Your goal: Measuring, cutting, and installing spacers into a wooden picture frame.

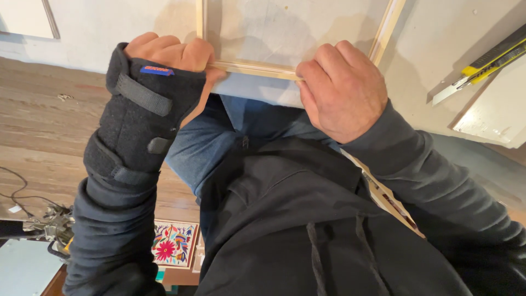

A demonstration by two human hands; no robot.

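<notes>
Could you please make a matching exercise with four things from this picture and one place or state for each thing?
Things:
1. left hand
2. right hand
3. utility knife
4. floral tile

Places or states:
A. lies on the white table, far right
B. wears a dark wrist brace
C. lies low on the floor side, bottom left
D. bare, grips the wooden frame

Pairs: 1-B, 2-D, 3-A, 4-C

Left hand (164, 52) is strapped into a dark grey fabric wrist brace (139, 118) with two hook-and-loop straps and a small blue and red label near the knuckles; right hand (342, 87) is bare, no glove; both arms in dark charcoal sleeves; black hoodie (307, 219) with two drawstrings dangling; blue jeans (219, 137) underneath.
</notes>
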